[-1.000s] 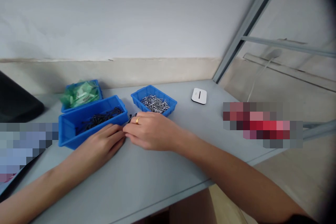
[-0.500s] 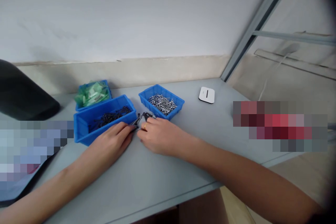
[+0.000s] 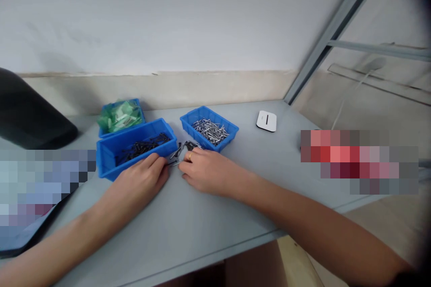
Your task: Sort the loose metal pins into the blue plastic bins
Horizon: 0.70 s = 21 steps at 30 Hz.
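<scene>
On the grey table, my left hand [image 3: 146, 175] is pinched on a thin dark screw, in front of a long blue bin [image 3: 105, 161] of dark screws [image 3: 144, 147]. My right hand [image 3: 202, 168], with a ring on one finger, is closed around something I cannot make out; a thin silver piece shows at its fingertips. Just beyond the fingertips lies a small mixed pile of dark and silver pieces [image 3: 184, 147], partly hidden by my right hand. Behind that hand stands a second blue bin [image 3: 232, 133] holding silver nails or screws [image 3: 210, 131].
A third blue bin [image 3: 139, 104] with green plastic bags [image 3: 123, 115] stands at the back left. A white square device [image 3: 266, 121] lies at the back right. A dark object [image 3: 33, 112] and a blurred screen-like item [image 3: 43, 197] are at the left; a metal frame [image 3: 323, 49] rises at the right.
My fingertips have drawn slightly apart, so more of the small pieces between them shows. The whole view has shifted a little.
</scene>
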Tool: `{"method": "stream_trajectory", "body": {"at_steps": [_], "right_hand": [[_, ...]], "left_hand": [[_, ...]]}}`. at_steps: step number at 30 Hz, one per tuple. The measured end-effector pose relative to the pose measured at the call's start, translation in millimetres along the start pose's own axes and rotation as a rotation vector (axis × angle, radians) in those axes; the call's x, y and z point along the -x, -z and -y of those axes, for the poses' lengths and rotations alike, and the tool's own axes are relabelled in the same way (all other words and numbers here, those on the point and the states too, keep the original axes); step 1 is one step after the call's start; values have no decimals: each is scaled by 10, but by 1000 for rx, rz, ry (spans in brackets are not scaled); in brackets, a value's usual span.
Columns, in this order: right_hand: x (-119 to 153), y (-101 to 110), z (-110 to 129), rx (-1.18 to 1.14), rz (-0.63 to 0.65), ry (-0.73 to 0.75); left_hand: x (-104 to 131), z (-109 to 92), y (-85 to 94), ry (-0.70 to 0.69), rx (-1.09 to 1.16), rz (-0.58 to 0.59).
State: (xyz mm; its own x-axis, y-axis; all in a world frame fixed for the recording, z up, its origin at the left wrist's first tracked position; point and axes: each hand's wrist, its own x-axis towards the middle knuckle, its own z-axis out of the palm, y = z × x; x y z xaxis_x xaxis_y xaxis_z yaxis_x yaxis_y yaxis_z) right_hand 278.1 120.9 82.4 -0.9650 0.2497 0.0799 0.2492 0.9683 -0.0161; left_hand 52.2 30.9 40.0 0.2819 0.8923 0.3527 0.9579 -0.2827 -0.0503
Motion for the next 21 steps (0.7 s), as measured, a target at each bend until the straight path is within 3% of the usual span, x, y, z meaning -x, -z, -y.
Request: {"method": "stream_trajectory", "body": {"at_steps": [6, 12, 21], "right_hand": [[1, -20, -2, -39, -56, -30], [8, 63, 39, -161, -138, -153], [-8, 11, -37, -117, -112, -35]], "left_hand": [[-21, -51, 110, 73, 7, -21], [-75, -125, 243, 51, 186, -38], [-117, -143, 305, 48, 321, -81]]}}
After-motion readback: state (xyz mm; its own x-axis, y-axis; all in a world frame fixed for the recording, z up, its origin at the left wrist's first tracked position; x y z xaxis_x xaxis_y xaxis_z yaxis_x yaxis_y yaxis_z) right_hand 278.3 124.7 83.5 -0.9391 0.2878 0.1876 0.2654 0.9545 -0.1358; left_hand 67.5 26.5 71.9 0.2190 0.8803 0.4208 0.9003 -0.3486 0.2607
